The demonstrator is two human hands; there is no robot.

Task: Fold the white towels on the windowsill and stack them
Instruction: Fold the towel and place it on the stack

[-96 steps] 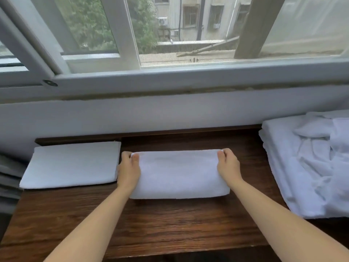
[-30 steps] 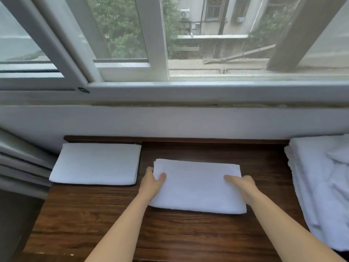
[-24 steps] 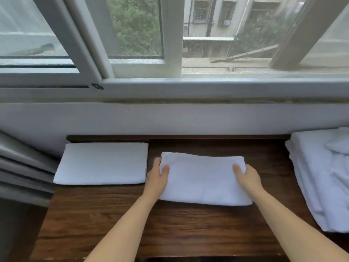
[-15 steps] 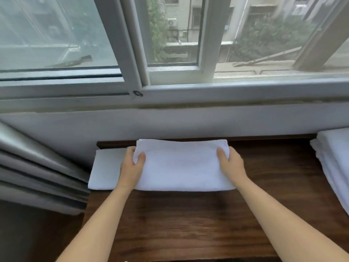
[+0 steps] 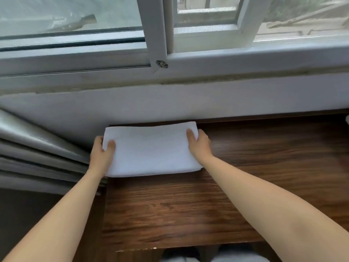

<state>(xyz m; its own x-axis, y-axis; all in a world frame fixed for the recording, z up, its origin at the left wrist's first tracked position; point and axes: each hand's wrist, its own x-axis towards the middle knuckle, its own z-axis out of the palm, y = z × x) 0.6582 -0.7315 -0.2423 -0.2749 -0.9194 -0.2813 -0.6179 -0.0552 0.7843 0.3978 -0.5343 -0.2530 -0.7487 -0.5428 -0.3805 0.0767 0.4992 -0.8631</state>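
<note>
A folded white towel point(image 5: 153, 148) is held at the far left corner of the wooden surface point(image 5: 207, 205), close under the white wall point(image 5: 170, 103) below the window. Its left end is pinched by the left hand point(image 5: 101, 153), thumb on top and fingers beneath; its right end is gripped likewise by the right hand point(image 5: 199, 143). Layered edges are seen along the near side; whether a second towel lies beneath cannot be told, nor whether the towel rests fully or is just above the wood.

The towel is judged light, soft and limp: it would sag if held at one end only, so both short ends are best taken together, with the layers clamped so the fold is not lost. Nothing fragile or slippery is involved.

Room is tight behind, where the far edge nearly meets the wall, and to the left, where grey curtain folds point(image 5: 37, 152) lie just beside the surface's end. Open wood is left to the right and toward the person
</note>
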